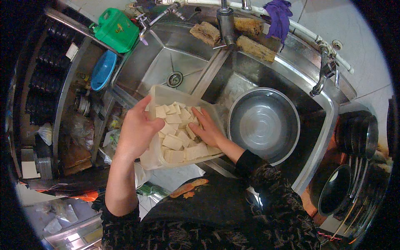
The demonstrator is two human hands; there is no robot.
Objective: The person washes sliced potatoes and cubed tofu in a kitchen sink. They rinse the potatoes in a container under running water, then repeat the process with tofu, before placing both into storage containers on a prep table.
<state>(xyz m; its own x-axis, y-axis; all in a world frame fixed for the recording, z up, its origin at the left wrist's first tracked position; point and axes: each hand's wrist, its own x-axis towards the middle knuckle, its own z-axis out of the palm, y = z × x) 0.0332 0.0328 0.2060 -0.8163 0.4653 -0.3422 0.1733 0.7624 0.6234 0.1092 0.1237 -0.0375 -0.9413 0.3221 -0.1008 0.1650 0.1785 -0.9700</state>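
Note:
A translucent plastic tub [184, 92] is tilted towards me over the front of the double sink. It is filled with pale cut pieces that look like tofu [172, 142]. My left hand [137, 129] grips the tub's left wall, its thumb over the rim. Inside the tub, my right hand [207, 128] lies on the pieces with thumb and fingers spread. Whether its fingertips pinch a piece cannot be made out. To the right of the tub, a large grey metal basin [264, 125] stands in the right sink bowl, a shallow layer of clear liquid apparently in it.
The left sink bowl [156, 70] has a drain strainer. Taps [323, 73] and loofah-like scrubbers [256, 48] line the back ledge, with a purple cloth [278, 18] over the pipe. A green jerrycan [117, 31] and blue basin [104, 70] stand left; pans [336, 190] hang right.

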